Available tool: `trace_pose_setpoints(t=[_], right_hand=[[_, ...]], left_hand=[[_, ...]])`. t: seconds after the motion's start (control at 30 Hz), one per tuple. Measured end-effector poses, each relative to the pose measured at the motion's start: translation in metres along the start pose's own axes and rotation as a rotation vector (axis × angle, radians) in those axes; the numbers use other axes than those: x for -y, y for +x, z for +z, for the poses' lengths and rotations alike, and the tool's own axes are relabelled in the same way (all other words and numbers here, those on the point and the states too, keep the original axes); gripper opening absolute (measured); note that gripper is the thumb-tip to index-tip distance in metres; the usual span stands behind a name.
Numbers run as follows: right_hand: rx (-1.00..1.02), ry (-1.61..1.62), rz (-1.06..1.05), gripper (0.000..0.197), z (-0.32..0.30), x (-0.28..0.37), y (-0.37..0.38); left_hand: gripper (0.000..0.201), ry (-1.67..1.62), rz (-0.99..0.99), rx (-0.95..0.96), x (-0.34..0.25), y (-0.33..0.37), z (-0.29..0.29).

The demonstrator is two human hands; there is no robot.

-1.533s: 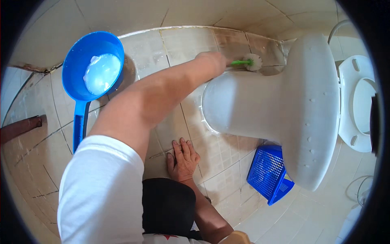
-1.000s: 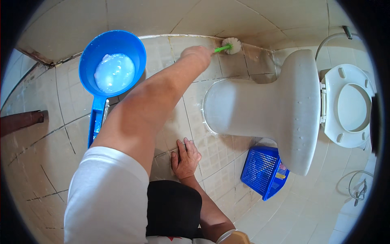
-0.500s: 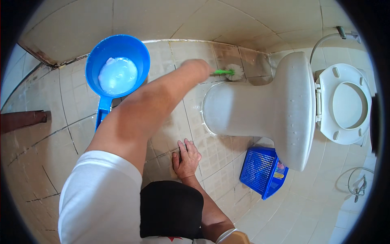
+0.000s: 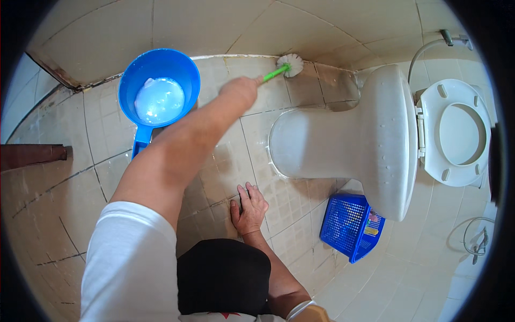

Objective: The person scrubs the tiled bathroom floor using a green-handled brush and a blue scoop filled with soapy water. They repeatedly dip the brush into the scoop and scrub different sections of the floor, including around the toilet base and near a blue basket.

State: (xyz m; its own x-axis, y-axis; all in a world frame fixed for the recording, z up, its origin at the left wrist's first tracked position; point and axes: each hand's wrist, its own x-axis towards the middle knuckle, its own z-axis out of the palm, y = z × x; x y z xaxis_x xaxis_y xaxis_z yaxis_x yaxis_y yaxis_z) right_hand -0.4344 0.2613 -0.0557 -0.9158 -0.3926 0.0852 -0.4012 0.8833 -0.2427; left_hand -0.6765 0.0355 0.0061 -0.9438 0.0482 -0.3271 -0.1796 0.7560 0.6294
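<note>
My left hand (image 4: 241,92) is closed around the green handle of a toilet brush (image 4: 292,65). The brush's round white bristle head is at the base of the wall, where it meets the floor tiles, a little beyond the toilet base. My right hand (image 4: 250,209) lies palm down on the floor, fingers stretched out, holding nothing. Left of my left forearm stands a blue dipper (image 4: 127,88) with a long handle, partly filled with whitish, foamy liquid. The white toilet (image 4: 327,142) is to the right of both hands.
The toilet's seat (image 4: 432,134) is raised. Beside the toilet sits a blue perforated basket (image 4: 343,222) with small items inside. A hose (image 4: 421,56) hangs at the far right wall. A dark red-brown post (image 4: 35,156) juts in at left. My black-clad knee (image 4: 224,276) is near my right hand.
My left hand has moved the brush left and farther up, from beside the toilet base to the wall's foot. My right hand has stayed in place on the floor.
</note>
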Motion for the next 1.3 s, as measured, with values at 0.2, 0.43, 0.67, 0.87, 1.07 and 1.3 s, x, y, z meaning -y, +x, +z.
trace_pose_setpoints(t=[0.2,0.43,0.67,0.87,1.07,1.3], right_hand=[[0.013,-0.002,0.002,0.047,0.002,-0.001,-0.001],[0.007,0.024,0.007,0.047,-0.001,0.0,0.001],[-0.028,0.042,-0.01,0.047,0.0,0.001,0.001],[-0.031,0.034,-0.001,0.046,-0.002,-0.002,-0.002],[-0.04,0.05,0.005,0.045,0.0,0.004,0.0],[0.007,0.005,0.048,0.047,-0.004,0.002,-0.004]], left_hand=[[0.057,0.199,0.157,0.114,-0.014,0.011,0.014],[0.058,0.112,0.121,0.05,-0.008,-0.008,0.019],[0.053,0.052,-0.025,-0.091,0.01,-0.015,0.0],[0.051,0.154,0.198,0.035,-0.004,-0.045,0.026],[0.046,0.025,-0.079,-0.184,0.033,-0.042,0.018],[0.044,0.162,0.092,-0.084,0.019,-0.063,0.022]])
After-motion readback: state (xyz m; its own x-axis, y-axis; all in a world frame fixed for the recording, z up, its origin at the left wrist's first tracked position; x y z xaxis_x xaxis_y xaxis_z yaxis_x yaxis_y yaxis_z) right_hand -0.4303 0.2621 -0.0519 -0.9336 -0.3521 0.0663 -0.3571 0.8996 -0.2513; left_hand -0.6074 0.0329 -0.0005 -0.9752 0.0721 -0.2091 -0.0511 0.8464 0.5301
